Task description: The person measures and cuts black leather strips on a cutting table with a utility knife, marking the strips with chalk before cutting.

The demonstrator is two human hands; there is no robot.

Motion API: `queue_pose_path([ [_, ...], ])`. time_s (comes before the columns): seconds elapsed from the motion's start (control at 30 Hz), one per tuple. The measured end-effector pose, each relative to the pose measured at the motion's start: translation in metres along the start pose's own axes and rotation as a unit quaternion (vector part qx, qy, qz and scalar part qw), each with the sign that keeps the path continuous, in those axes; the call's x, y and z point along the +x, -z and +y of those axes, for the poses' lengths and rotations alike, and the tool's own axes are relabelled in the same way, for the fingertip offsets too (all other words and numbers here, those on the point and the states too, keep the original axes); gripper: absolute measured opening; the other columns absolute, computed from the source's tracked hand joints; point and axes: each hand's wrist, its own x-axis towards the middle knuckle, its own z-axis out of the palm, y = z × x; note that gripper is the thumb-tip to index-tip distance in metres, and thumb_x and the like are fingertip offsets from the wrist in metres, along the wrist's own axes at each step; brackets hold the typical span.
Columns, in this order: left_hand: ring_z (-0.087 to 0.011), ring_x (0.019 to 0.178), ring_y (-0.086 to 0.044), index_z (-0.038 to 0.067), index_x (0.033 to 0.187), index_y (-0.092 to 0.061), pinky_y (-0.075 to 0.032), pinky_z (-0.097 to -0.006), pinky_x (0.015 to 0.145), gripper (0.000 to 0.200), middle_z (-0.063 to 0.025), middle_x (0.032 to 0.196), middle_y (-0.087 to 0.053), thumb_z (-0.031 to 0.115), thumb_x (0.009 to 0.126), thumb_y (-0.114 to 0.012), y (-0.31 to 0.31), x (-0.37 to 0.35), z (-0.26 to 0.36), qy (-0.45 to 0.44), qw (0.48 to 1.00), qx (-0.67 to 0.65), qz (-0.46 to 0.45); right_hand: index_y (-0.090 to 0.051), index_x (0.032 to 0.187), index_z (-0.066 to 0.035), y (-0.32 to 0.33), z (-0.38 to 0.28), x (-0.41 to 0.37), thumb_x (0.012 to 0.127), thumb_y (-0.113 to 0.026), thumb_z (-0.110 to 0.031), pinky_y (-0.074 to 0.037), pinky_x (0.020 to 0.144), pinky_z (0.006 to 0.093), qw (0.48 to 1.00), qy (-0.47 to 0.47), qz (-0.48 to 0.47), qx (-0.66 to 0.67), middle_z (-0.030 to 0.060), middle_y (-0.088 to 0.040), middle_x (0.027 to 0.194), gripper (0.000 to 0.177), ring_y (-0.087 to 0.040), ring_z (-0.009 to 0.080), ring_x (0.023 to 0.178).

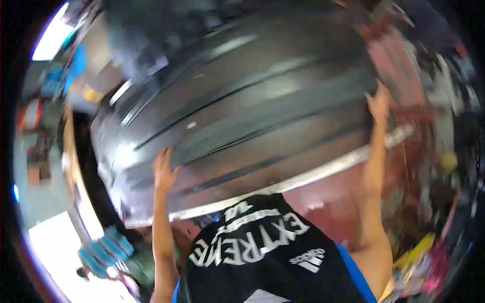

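Observation:
A wide, dark, glossy sheet (pixel 283 91) with long black strips or folds lies across the work surface in front of me. I cannot make out its material. My left hand (pixel 164 170) is over the sheet's near left part, its fingers spread and nothing seen in them. At the sheet's right end is my right hand (pixel 380 102), thumb and fingers apart. Motion blur hides whether either hand touches the sheet. A small pale scrap (pixel 191 125) rests on the dark surface beyond my left hand.
A pale edge strip (pixel 323 170) runs along the near side, above a reddish panel (pixel 328 202). Another person in a striped blue shirt (pixel 106 251) is at the lower left. Blurred clutter, with yellow and pink items (pixel 437 267), fills the right side.

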Motion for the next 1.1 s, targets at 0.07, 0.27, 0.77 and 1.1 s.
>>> queue_pose_path([
  [0.07, -0.0375, 0.136, -0.041, 0.015, 0.150, -0.042, -0.034, -0.0513, 0.110, 0.085, -0.0140, 0.151, -0.042, 0.027, 0.075, -0.080, 0.001, 0.002, -0.002, -0.012, 1.000, 0.006, 0.010, -0.037, 0.152, -0.013, 0.022, -0.049, -0.004, 0.070, -0.081, -0.004, -0.035, 0.114, 0.0479, 0.990, 0.123, -0.053, 0.045, 0.0220, -0.045, 0.149, 0.093, -0.044, 0.0423, 0.134],
  [0.27, -0.0314, 0.145, -0.032, 0.019, 0.155, -0.032, -0.029, -0.0520, 0.116, 0.087, -0.0112, 0.158, -0.033, 0.038, 0.081, -0.075, -0.012, -0.011, 0.001, 0.003, 0.999, 0.013, 0.050, -0.024, 0.158, -0.017, 0.034, -0.159, 0.004, 0.045, -0.091, -0.013, -0.014, 0.124, 0.0543, 0.903, 0.331, -0.273, 0.004, 0.0194, -0.020, 0.163, 0.132, -0.019, 0.0404, 0.150],
  [0.77, -0.0264, 0.152, -0.018, 0.025, 0.159, -0.024, -0.011, -0.0596, 0.122, 0.089, -0.0054, 0.166, -0.018, 0.054, 0.084, -0.064, -0.063, -0.025, -0.030, 0.026, 0.983, -0.065, 0.170, -0.041, 0.144, -0.001, 0.020, -0.146, 0.019, 0.062, -0.091, -0.036, -0.039, 0.111, 0.0478, 0.912, 0.212, -0.341, -0.089, 0.0251, -0.037, 0.152, 0.103, -0.042, 0.0436, 0.136],
  [1.1, -0.0328, 0.152, -0.016, 0.027, 0.159, -0.021, -0.012, -0.0646, 0.120, 0.093, -0.0073, 0.166, -0.017, 0.051, 0.083, -0.068, -0.056, -0.073, -0.149, 0.109, 0.976, -0.021, 0.185, -0.022, 0.157, -0.004, 0.002, -0.223, -0.062, 0.071, -0.082, -0.052, -0.015, 0.119, 0.0596, 0.928, 0.306, -0.206, -0.053, 0.0289, -0.020, 0.160, 0.115, -0.021, 0.0457, 0.148],
])
